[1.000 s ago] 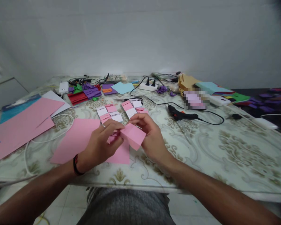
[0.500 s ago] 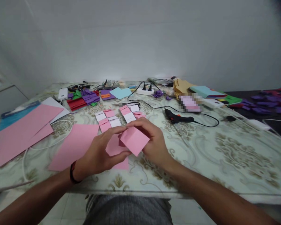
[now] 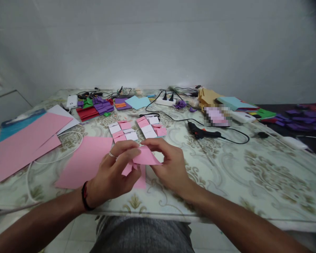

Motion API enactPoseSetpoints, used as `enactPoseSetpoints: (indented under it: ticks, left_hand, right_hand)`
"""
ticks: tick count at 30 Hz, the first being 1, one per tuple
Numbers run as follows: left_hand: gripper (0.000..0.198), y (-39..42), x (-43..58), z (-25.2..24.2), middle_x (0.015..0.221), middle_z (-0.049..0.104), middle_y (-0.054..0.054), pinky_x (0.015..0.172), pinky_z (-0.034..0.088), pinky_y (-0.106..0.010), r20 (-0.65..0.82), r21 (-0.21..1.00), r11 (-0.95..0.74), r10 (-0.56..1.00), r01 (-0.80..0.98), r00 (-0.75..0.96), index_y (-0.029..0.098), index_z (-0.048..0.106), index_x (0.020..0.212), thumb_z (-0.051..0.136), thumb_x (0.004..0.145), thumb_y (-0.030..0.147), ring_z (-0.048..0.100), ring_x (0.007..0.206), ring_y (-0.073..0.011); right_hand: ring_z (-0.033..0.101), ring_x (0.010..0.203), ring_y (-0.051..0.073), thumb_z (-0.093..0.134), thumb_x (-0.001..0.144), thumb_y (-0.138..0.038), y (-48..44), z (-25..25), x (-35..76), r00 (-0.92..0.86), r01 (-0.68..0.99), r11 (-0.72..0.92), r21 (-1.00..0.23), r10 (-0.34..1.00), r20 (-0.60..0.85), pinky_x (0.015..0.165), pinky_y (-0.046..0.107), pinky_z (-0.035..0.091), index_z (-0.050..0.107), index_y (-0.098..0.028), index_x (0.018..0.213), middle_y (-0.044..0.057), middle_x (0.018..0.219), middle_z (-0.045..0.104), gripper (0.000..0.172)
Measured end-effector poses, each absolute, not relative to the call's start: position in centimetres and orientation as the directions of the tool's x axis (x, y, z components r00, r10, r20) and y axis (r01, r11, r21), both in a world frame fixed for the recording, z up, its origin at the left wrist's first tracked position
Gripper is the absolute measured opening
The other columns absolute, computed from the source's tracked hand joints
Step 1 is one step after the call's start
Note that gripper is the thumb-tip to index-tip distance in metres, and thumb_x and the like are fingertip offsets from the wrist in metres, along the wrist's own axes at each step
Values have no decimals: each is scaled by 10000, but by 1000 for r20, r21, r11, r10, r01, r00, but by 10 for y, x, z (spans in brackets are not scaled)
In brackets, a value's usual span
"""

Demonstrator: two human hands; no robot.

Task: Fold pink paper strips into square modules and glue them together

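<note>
Between my two hands is a small piece of pink paper (image 3: 146,156), tilted above the table and partly covered by my fingers. My left hand (image 3: 118,168), with a ring and a dark wristband, pinches its left side. The fingers of my right hand (image 3: 170,161) curl round its right edge, thumb below and fingertips at the top. Under my hands lies a larger pink sheet (image 3: 86,158). Just beyond are two checkered pieces of folded pink and white paper, the left one (image 3: 123,131) and the right one (image 3: 150,127).
A black glue gun (image 3: 203,132) with its cord lies to the right. Long pink sheets (image 3: 28,140) and a white cable (image 3: 80,144) are at left. Farther back are folded purple papers (image 3: 102,106), light blue paper (image 3: 137,102) and a power strip (image 3: 165,101).
The small pink paper has tipped from facing me to a flatter, folded-looking pose. My left fingers have moved in and closed on its left side.
</note>
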State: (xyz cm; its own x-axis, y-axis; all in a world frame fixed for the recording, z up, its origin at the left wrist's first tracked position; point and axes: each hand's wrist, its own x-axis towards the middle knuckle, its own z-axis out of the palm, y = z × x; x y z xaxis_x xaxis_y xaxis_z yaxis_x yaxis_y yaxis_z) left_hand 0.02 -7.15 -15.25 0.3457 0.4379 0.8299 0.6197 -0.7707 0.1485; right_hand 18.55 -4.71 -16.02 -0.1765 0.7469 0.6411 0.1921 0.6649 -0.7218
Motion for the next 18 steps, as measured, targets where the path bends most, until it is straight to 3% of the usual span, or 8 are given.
enactPoseSetpoints:
  ticks: [3, 8, 13, 18]
  left_hand:
    - [476, -75, -2, -151, 1224, 686, -109, 904, 629, -375, 826, 157, -789, 434, 594, 359, 251, 567, 1252, 588, 829, 31, 696, 1113, -231]
    - [513, -77, -5, -149, 1276, 649, -143, 931, 616, -416, 820, 201, -857, 412, 474, 397, 218, 579, 1298, 536, 826, 21, 666, 1177, -255]
    - [406, -74, -5, -147, 1128, 716, -96, 917, 593, -383, 797, 419, -819, 539, 391, 274, 220, 586, 1304, 576, 927, 71, 693, 1081, -229]
    - [292, -73, -9, -146, 1204, 717, -114, 939, 585, -424, 676, 636, -722, 692, 274, 253, 240, 639, 1288, 455, 1068, 292, 682, 1123, -255]
  right_hand:
    - [718, 786, 187, 711, 839, -106, -50, -160, 186, -101, 173, 740, -650, 669, 736, 739, 333, 587, 706, -275, 1018, 0, 913, 771, 247]
    - [669, 778, 195, 728, 855, -107, -52, -164, 184, -53, 111, 788, -606, 614, 788, 721, 356, 542, 676, -294, 1052, 2, 874, 707, 277]
    - [652, 754, 206, 707, 850, -117, -52, -166, 179, -114, 140, 814, -563, 578, 808, 704, 380, 535, 649, -281, 1084, 18, 868, 691, 292]
    - [645, 754, 214, 691, 846, -111, -50, -167, 179, -113, 210, 847, -489, 518, 848, 711, 398, 529, 611, -298, 1138, 17, 872, 678, 356]
